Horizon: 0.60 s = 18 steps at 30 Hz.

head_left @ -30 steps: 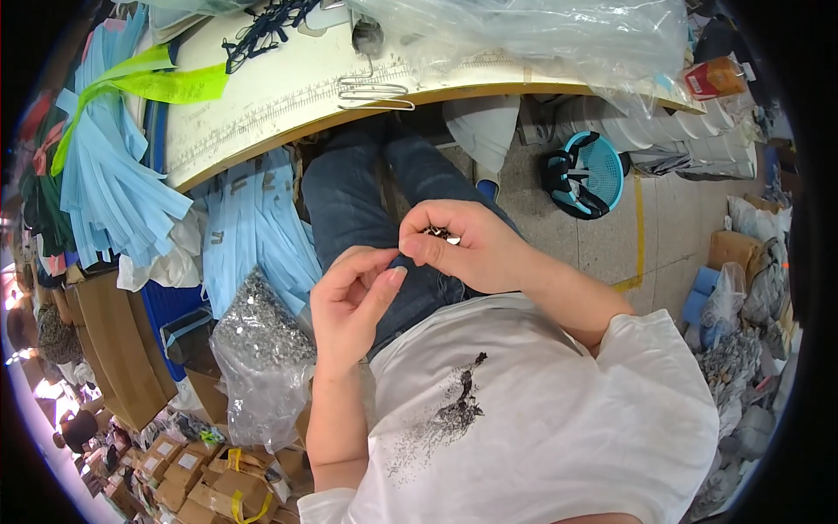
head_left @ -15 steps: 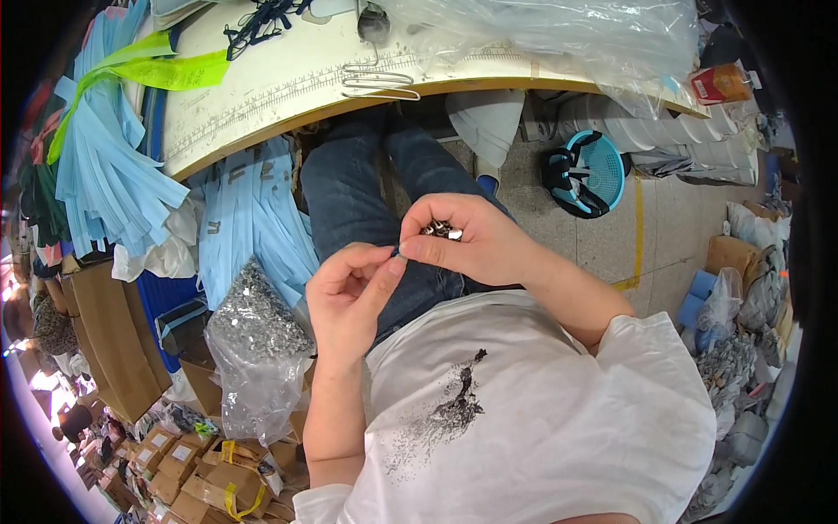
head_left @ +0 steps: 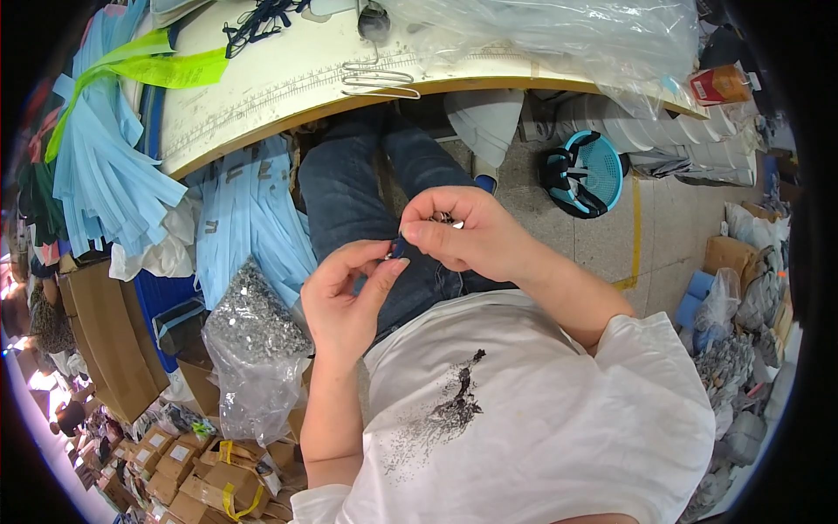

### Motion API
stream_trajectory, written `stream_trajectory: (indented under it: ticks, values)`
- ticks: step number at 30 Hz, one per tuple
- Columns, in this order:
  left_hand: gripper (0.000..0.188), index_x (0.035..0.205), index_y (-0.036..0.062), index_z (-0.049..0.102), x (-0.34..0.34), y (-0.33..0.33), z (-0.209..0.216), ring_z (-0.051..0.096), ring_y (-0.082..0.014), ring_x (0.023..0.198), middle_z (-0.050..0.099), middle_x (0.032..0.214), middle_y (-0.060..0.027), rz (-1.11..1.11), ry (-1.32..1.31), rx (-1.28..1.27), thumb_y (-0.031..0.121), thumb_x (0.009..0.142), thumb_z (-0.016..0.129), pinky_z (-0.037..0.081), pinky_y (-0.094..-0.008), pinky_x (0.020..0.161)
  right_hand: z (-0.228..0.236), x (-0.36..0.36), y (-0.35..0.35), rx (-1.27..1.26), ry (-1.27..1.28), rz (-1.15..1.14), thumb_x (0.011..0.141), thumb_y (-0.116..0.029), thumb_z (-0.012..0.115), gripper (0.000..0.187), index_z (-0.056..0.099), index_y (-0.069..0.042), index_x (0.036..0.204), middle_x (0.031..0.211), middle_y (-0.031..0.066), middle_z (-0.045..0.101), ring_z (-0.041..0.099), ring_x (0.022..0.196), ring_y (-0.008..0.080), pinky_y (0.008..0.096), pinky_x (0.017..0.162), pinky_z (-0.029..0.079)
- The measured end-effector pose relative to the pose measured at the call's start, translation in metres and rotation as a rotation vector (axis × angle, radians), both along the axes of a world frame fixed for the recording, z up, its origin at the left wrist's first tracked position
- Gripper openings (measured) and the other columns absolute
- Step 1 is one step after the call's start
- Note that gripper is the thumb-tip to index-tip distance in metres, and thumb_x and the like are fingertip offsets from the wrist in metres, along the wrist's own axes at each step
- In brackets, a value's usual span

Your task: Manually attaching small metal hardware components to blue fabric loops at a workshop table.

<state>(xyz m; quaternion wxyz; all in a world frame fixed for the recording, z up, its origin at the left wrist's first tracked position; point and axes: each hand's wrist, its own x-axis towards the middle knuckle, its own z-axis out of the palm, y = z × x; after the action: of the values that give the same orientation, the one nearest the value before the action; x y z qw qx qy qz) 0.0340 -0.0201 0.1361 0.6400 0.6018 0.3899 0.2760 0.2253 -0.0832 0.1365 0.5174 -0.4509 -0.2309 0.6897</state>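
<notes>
Over my lap, both hands meet at a small dark blue piece (head_left: 399, 247), perhaps a strap or cord end. My left hand (head_left: 342, 301) pinches it between thumb and forefinger, with a tiny metal glint beside it. Closed around several small shiny metal pieces (head_left: 447, 219), my right hand (head_left: 467, 234) also has its thumb and forefinger at the top of the blue piece. Curled fingers hide most of the metal pieces. Left of my legs lies a clear plastic bag (head_left: 255, 336) full of similar small metal pieces.
Light blue strips (head_left: 249, 210) with metal clips hang below the table edge (head_left: 288, 131). A wire hook (head_left: 380, 80) and clear plastic sheeting (head_left: 559, 35) lie on the table. A turquoise basket (head_left: 602, 175) stands on the floor. Cardboard boxes (head_left: 205, 476) pile up at lower left.
My fingertips have moved slightly apart, and more of the dark blue piece shows between them. My right hand has turned, covering more of the metal pieces.
</notes>
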Motion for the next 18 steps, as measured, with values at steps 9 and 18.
stream_trajectory:
  ticks: [9, 18]
  values:
    - [0.019, 0.099, -0.005, 0.064, -0.001, -0.003, -0.006, 0.067, -0.0175, 0.092, 0.067, 0.102, -0.0161, 0.02, -0.316, -0.136, -0.014, 0.082, 0.066, 0.054, -0.0251, 0.079, -0.007, -0.009, 0.001, -0.053, 0.174, -0.216, 0.099, -0.019, 0.055, 0.015, 0.056, -0.004, 0.099, 0.072, -0.0045, 0.047, 0.037, 0.054, 0.0008, 0.0176, 0.042, 0.026]
    - [0.022, 0.101, -0.0016, 0.064, 0.01, 0.003, -0.015, 0.066, -0.0244, 0.089, 0.066, 0.098, -0.0173, -0.044, -0.642, -0.277, -0.011, 0.082, 0.067, 0.054, -0.0321, 0.08, 0.001, -0.011, 0.006, -0.043, 0.231, -0.244, 0.099, -0.02, 0.054, 0.016, 0.055, -0.005, 0.099, 0.073, -0.0037, 0.047, 0.038, 0.055, 0.0016, 0.0183, 0.042, 0.027]
